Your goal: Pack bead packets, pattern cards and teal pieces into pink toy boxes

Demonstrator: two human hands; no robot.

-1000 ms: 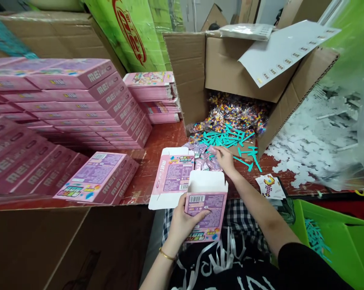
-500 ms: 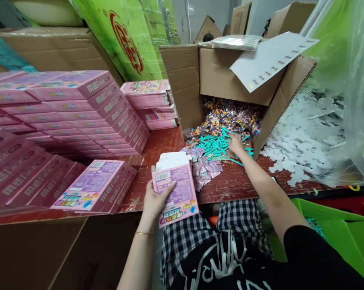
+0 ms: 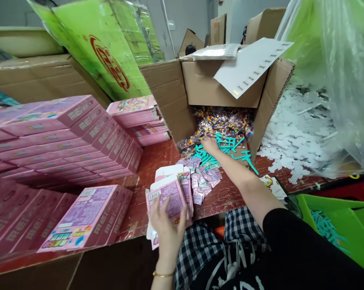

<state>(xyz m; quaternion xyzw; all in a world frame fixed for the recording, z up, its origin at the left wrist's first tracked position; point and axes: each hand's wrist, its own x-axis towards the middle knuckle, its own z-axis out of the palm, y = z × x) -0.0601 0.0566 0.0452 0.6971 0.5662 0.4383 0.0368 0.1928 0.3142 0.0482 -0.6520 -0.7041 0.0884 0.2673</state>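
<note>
My left hand (image 3: 169,225) lies over a pink and purple carton (image 3: 173,195) near the table's front edge, its fingers spread apart on the printed face. A second similar carton (image 3: 186,186), with raised white flaps, shows just behind it. My right hand (image 3: 210,146) reaches to the left side of a heap of teal plastic sticks (image 3: 230,144), where clear bags of multicoloured beads (image 3: 224,120) begin; its fingertips are hidden there. Small lilac sachets (image 3: 204,181) lie between the cartons and the sticks.
Stacked pink boxes (image 3: 88,125) fill the left side, with flat cartons (image 3: 136,108) behind. An open cardboard box (image 3: 221,86) surrounds the bead bags, a white label sheet on top. White perforated pieces (image 3: 296,137) are piled right. A green bin (image 3: 329,209) holds more teal sticks.
My right hand has moved left from the teal sticks to the edge of the bead bags. My left fingers have spread over the carton, now lower, and another carton shows behind. The view has shifted.
</note>
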